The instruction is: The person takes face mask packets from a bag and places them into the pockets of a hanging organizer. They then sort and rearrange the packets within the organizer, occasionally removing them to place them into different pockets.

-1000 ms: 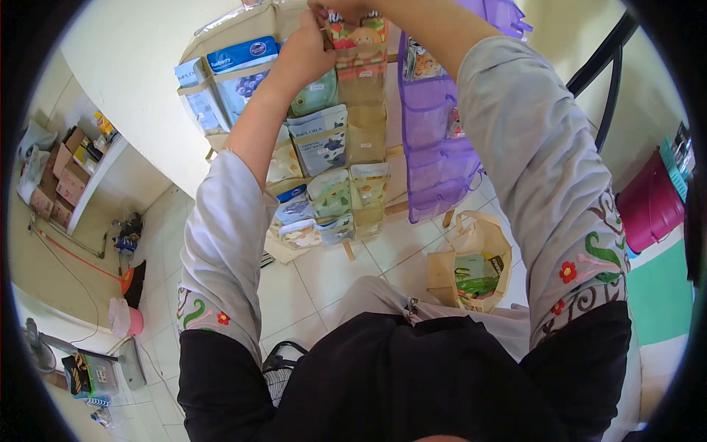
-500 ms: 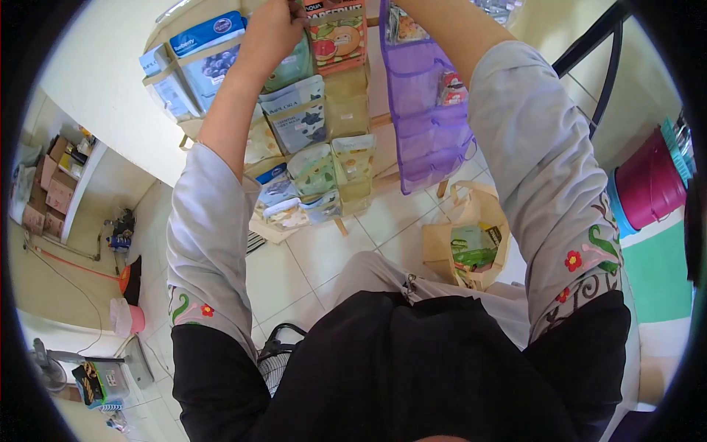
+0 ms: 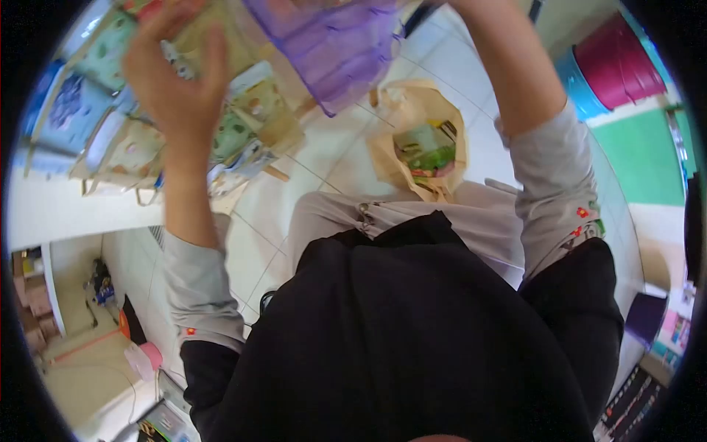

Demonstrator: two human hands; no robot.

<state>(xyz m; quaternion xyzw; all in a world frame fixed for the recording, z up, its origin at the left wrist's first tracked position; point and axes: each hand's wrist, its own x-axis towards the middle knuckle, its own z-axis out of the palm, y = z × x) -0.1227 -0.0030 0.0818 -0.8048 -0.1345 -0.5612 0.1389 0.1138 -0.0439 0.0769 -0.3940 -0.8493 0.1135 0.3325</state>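
Observation:
In front of the beige hanging organizer (image 3: 276, 136), my left hand (image 3: 177, 70) is raised with thumb and fingers apart, holding nothing. Sheet-mask packets (image 3: 136, 144) fill the organizer's pockets on the left. A purple pocket organizer (image 3: 331, 55) hangs to its right, at the top of the view. My right forearm (image 3: 515, 66) reaches up past the purple organizer; the hand at its end is cut off by the top edge. A tan paper bag (image 3: 384, 158) with green packets (image 3: 427, 151) in it stands on the floor below.
A magenta bucket (image 3: 618, 62) and a blue one (image 3: 580, 85) are at the upper right, above a green panel (image 3: 644, 158). Boxes (image 3: 33, 291) sit on a shelf at the far left, with a pink bin (image 3: 151, 356) lower down. White tiles (image 3: 324, 158) cover the floor.
The view has swung to the right, so organizers and bag appear further left. My left hand has come away from the upper pockets and opened. My right forearm appears more upright.

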